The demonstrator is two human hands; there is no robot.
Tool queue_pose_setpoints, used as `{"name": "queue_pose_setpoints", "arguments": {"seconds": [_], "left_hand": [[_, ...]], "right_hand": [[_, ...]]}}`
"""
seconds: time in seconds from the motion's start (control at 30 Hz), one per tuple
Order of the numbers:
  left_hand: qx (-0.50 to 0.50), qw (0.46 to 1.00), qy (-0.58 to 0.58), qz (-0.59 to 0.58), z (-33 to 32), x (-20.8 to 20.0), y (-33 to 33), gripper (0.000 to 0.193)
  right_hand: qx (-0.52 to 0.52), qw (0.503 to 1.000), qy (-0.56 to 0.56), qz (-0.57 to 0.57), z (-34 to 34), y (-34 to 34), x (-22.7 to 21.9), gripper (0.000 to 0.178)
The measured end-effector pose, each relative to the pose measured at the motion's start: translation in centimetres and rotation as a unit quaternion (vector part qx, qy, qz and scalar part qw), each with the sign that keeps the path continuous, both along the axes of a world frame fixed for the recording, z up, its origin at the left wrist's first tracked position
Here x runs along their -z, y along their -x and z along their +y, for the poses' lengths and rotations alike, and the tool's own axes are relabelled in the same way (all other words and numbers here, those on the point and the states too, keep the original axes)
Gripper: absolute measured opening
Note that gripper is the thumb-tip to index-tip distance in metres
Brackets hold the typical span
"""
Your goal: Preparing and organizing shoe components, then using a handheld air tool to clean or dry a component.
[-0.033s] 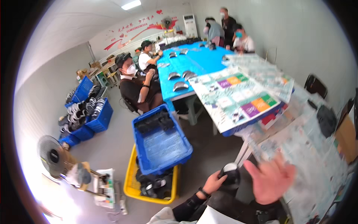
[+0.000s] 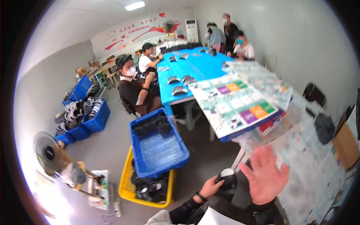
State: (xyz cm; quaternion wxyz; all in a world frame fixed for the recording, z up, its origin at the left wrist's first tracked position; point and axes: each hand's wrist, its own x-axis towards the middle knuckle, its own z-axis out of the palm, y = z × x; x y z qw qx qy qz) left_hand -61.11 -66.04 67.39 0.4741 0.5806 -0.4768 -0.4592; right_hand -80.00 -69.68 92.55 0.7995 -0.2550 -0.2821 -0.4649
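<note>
Head feed, both hands in view. I log the left hand [image 2: 210, 188] closed on a black piece [image 2: 228, 183], fingers wrapped over its near-left side; the piece is low in the view, above the lap, with a pale patch on its top. The right hand [image 2: 264, 178] is raised to its right, palm bare and fingers spread, gripping nothing and apart from the piece. Status, by my judgement: one piece is in work, held by one hand only and not set down; whether any step on it is finished I cannot tell at this resolution. Nearby stock gives a rough count only. The blue crate [image 2: 159, 148] rests on the yellow crate [image 2: 125, 180], overlapping its far part; dark goods are packed at the far end of the blue one, with its pale mesh base showing in front of them, so I rate it part-filled. More dark goods lie in the yellow one. I cannot tell from here which are done and which are waiting. Curved pieces [image 2: 179, 90] sit along the near-left edge of the blue table [image 2: 202, 65], well apart from the hands, beside a seated co-worker [image 2: 131, 86]; to my eye these belong to that station. The left-side crates [image 2: 98, 119] are heaped with dark and pale items, so plenty appears left in the room overall, finished or not.
</note>
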Motion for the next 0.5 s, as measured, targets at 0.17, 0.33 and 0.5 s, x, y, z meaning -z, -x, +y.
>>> {"name": "queue_pose_setpoints", "arguments": {"seconds": [0.17,0.33,0.5], "left_hand": [[-0.016,0.922,-0.103,0.373,-0.9,1.3,0.7,0.021],[-0.048,0.884,-0.030,0.465,-0.4,-0.5,-2.1,0.021],[-0.080,0.878,0.009,0.471,-1.8,-1.1,-3.3,0.028]], "right_hand": [[0.060,0.956,-0.281,-0.056,1.3,0.4,-1.8,0.079],[0.062,0.952,-0.294,-0.058,2.8,0.3,-1.6,0.082],[0.104,0.959,-0.263,-0.020,3.2,2.1,-0.8,0.080]]}}
